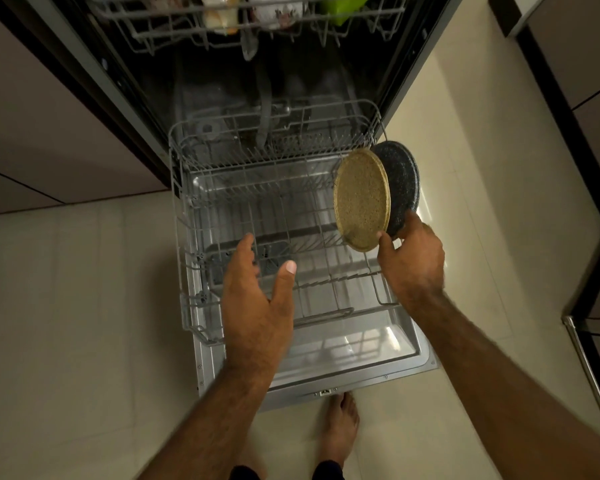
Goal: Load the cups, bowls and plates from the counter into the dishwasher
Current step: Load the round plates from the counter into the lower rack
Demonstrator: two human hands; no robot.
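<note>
The dishwasher's lower rack (184,244) is pulled out over the open door (378,362) and holds no dishes. My right hand (411,258) grips two plates by their lower edges at the rack's right side: a speckled tan plate (361,199) in front and a dark speckled plate (402,178) behind it, both held nearly on edge. My left hand (257,292) hovers over the rack's front left part, fingers spread, holding nothing.
The upper rack (146,32) at the top holds cups and a green item (343,6). Dark cabinet fronts flank the dishwasher on both sides. Pale floor tiles lie around the door. My bare foot (340,427) stands just in front of the door's edge.
</note>
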